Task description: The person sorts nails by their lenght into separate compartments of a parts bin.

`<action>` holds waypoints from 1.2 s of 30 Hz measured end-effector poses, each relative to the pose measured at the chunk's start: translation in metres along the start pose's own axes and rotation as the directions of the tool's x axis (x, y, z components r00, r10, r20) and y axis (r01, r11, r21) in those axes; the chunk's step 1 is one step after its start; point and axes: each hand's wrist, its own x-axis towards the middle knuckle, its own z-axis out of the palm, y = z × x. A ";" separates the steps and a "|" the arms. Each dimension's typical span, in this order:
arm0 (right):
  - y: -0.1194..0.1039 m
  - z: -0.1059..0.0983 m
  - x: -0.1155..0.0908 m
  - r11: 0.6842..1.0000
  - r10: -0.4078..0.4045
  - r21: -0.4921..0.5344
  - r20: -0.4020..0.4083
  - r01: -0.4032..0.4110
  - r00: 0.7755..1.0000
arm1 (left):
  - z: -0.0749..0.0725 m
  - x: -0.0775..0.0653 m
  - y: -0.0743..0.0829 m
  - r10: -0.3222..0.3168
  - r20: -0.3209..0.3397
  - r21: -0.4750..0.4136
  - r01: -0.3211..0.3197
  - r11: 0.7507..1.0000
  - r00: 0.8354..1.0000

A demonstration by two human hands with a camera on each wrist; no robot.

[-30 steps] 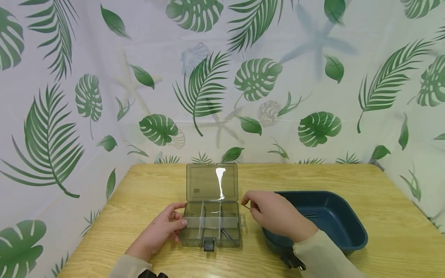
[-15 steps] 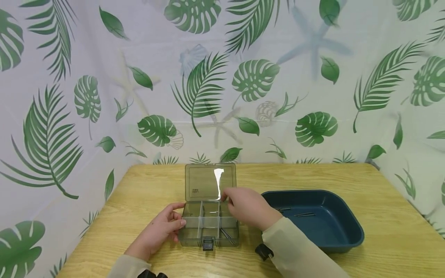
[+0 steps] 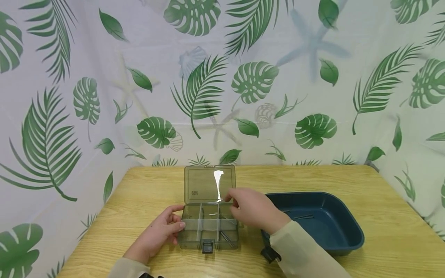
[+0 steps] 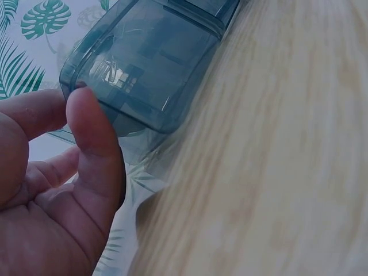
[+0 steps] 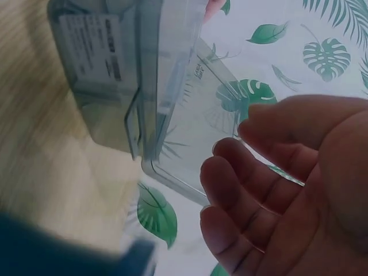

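A smoky clear plastic compartment box (image 3: 191, 244) stands on the table with its lid (image 3: 201, 183) raised at the back. My left hand (image 3: 160, 231) holds the box's left side, thumb at the rim; in the left wrist view the thumb meets a box corner. My right hand (image 3: 255, 208) is over the back right compartment, fingers bent loosely. In the right wrist view its fingertips (image 5: 221, 178) hold nothing visible. Thin dark metal rods (image 3: 226, 236) lean in the front right compartment. What lies in the back right compartment is partly hidden by the hand.
To the right stands a dark blue tray (image 3: 356, 235) with several thin rods (image 3: 303, 217) on its bottom; my right forearm crosses its near left corner. A leaf-printed cloth (image 3: 222, 85) hangs behind the wooden table (image 3: 156, 181).
My right hand has moved left from the tray's edge to the box's back right compartment. The thin rod it pinched a second ago no longer shows in its fingers. The left hand stays put.
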 end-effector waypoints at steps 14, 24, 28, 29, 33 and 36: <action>0.031 -0.022 -0.039 0.996 0.055 -0.061 -0.053 -0.058 0.997 | -0.001 -0.001 0.001 -0.006 -0.002 -0.008 0.006 1.000 1.000; 0.089 -0.034 -0.077 0.990 0.127 -0.056 -0.063 -0.131 0.990 | -0.001 -0.001 0.002 -0.001 -0.008 -0.008 0.001 1.000 1.000; 0.115 -0.037 -0.090 0.987 0.145 -0.070 -0.043 -0.148 0.989 | 0.000 -0.001 0.003 -0.004 -0.009 -0.008 0.004 1.000 1.000; 0.122 -0.037 -0.092 0.986 0.149 -0.073 -0.037 -0.152 0.988 | 0.000 -0.001 0.003 -0.004 -0.008 -0.009 0.004 1.000 1.000; 0.145 -0.037 -0.098 0.985 0.158 -0.076 0.014 -0.156 0.987 | -0.001 -0.001 0.002 -0.001 -0.010 -0.011 0.001 1.000 1.000; 0.156 -0.035 -0.101 0.983 0.166 -0.093 0.049 -0.161 0.985 | -0.001 -0.002 0.001 0.002 -0.009 -0.013 -0.002 1.000 1.000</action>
